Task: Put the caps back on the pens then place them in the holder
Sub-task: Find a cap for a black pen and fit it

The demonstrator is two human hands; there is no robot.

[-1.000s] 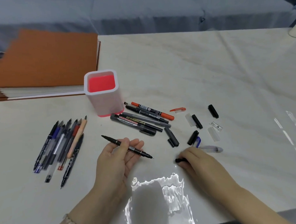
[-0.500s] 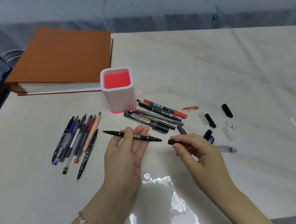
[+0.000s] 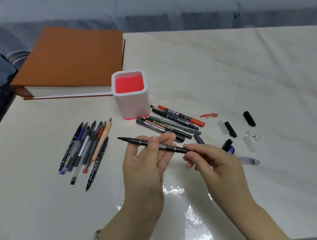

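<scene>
Left hand (image 3: 143, 165) is pinching the black twin-tip pen (image 3: 137, 141) mid-barrel, thumb against fingers. Right hand (image 3: 215, 162) is pinching a black cap (image 3: 182, 149) at the end just right of that grip. Advisable: pushing straight along the barrel, not twisting sideways.

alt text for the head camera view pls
Two hands hold a black pen above a table: the left hand pinches its middle, the right hand grips the cap at its right end. Behind are an empty pink-and-white holder, loose pens and caps, and a brown binder.
</scene>
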